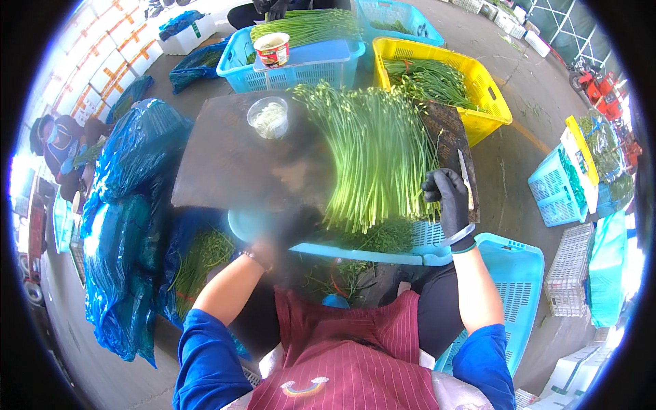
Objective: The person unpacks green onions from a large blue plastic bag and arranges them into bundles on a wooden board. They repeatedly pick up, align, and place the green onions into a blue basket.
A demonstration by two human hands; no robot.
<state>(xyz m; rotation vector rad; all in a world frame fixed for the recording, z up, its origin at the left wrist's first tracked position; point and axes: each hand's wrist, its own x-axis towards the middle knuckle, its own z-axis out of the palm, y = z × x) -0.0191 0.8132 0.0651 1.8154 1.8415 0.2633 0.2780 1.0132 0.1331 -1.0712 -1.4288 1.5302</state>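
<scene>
A broad spread of flowering garlic chive stems (376,154) lies on a dark board (246,159), buds pointing away from me and cut ends towards me. My right hand (447,192), in a black glove, has curled fingers at the right side of the stems. Whether a stem is pinched in it is not clear. A knife (465,177) lies just beyond that hand on the board. My left hand (294,223), also dark-gloved, is at the board's near edge, left of the stem ends; a blurred patch hides its fingers. A clear tub of pale rings (268,118) stands farther back.
Blue plastic-wrapped bundles (133,205) are piled left. Behind the board stand a blue crate (307,72) bearing a paper cup (272,49) and a yellow crate (492,102) of stems. Another blue crate (523,266) sits right. One person (66,143) is at left, another (277,7) beyond.
</scene>
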